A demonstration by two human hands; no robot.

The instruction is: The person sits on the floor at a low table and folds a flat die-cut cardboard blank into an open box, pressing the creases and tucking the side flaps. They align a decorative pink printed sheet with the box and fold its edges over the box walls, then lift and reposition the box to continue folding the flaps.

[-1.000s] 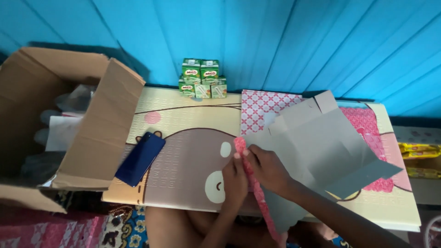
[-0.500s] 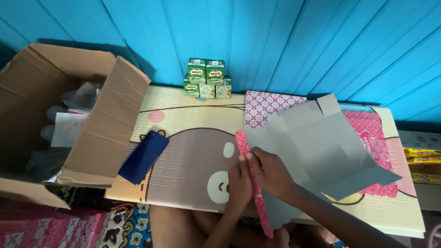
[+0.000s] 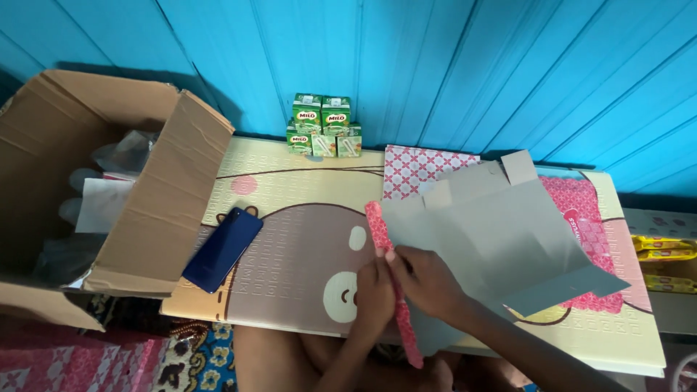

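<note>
Head view: left hand [image 3: 374, 290] and right hand [image 3: 428, 279] side by side, both pinched on the folded pink-patterned edge of a flat grey cardboard sheet [image 3: 501, 239]. Sheet lies on the bear-print mat [image 3: 290, 261]. Blue phone [image 3: 222, 248] well left, beside an open carton [image 3: 138, 210]. Green drink boxes [image 3: 323, 125] against the wall.

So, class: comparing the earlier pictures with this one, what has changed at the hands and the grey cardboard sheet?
Hardly anything: both hands, left and right, still press the flat grey cardboard sheet's pink patterned edge flap. The dark blue phone and green drink cartons stayed put.
</note>
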